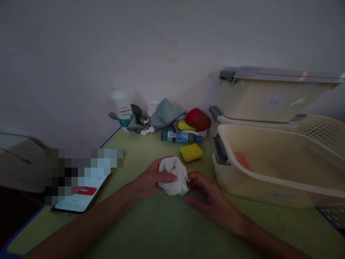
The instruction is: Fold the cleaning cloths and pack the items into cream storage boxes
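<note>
My left hand [155, 178] grips a bunched white cloth [172, 166] above the green table, its thumb pressed across the front. What lies inside the folds is hidden. My right hand [205, 196] is at the cloth's right side, thumb and fingers apart; its fingertips are at the cloth's edge, and I cannot tell whether they touch it. Just beyond the cloth lies a yellow sponge [191, 152] with a dark underside. Behind the sponge a clear bottle [180, 137] with a blue cap rests on its side.
On the right, an open cream bin [223, 176] holds something pink [242, 162]; a lidded box [256, 99] stands behind it. Along the wall are a white bottle [120, 104], a teal cloth [165, 114] and a red woven container [198, 119]. A phone [88, 190] lies left.
</note>
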{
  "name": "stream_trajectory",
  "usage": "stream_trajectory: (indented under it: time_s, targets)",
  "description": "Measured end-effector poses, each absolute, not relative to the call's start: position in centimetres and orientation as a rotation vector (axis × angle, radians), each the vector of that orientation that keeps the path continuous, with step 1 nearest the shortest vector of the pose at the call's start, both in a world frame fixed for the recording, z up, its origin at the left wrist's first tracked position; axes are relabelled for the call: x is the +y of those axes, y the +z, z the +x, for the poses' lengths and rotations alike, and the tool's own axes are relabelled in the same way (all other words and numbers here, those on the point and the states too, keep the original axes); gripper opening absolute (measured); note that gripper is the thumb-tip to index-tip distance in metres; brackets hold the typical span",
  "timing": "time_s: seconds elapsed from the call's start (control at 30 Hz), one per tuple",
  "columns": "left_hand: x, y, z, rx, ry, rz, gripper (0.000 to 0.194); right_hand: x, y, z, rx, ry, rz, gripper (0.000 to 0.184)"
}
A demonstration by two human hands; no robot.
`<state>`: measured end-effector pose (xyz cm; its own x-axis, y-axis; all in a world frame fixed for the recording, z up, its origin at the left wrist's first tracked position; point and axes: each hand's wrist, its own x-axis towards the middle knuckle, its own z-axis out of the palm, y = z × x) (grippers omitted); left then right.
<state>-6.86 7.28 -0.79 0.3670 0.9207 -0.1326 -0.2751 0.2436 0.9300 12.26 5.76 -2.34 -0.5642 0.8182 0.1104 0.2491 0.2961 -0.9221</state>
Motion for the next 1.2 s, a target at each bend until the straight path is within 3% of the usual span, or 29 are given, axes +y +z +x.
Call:
stream_trajectory:
  time_s: [0.07,0.2,0.6,0.73,0.87,1.1,1.2]
  targets:
    - [7.6,-1.1,-7.0,0.795,0.964,0.939,0.035,5.9,-2.1,12.1,-1.837,1.477,-0.861,0.021]
    - [7.9,-1.8,-6.9,0.774,0.949,1.040,0.039,6.1,-2.4,12.0,-1.539,1.796,-0.741,0.030]
    - [7.9,-2.7,-6.8,0.905,0.927,1.544,0.045,6.5,-3.4,12.0,-1.264,1.817,-0.609,0.056]
    - [8.2,-1.6,-7.5,1.323,1.274,1.603,0.034,6.3,-3.4,12.4,-1.290,1.783,-0.705,0.063]
    - [9.2,-0.2,-9.2,1.545,1.708,1.579,0.044,6.2,-3.1,12.6,-1.310,1.764,-0.738,0.059]
    - [10.4,-2.0,-10.4,1.662,1.059,1.660,0.058,6.4,-3.4,12.2,-1.359,1.734,-0.747,0.054]
    - [10.7,-3.0,-10.3,1.614,1.051,1.777,0.058,6.4,-3.5,12.2,-1.379,1.732,-0.739,0.051]
